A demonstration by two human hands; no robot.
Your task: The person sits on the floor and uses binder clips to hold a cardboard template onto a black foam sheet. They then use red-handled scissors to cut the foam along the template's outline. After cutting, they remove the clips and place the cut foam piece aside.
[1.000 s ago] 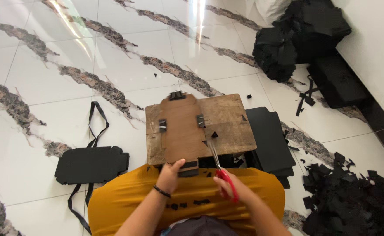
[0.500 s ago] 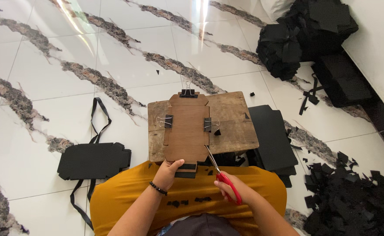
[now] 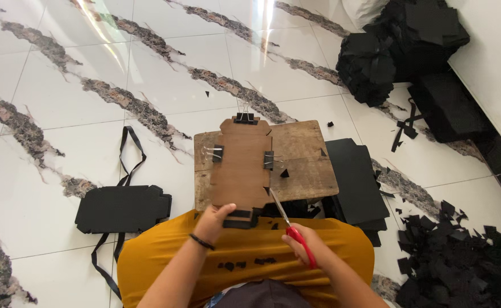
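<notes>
The left hand point(image 3: 213, 221) grips the near end of the clipped cardboard sheet point(image 3: 242, 165) at the wooden board's point(image 3: 302, 154) near edge; the right hand point(image 3: 303, 246) grips red scissors point(image 3: 289, 225).

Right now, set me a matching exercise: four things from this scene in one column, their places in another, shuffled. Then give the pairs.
1. scissors
2. brown template
3. black scrap heap
4. flat black cutout

A. on the floor, left of the wooden board
B. in the right hand
C. on the floor, far right
D. clipped, held by the left hand

Pairs: 1-B, 2-D, 3-C, 4-A
</notes>
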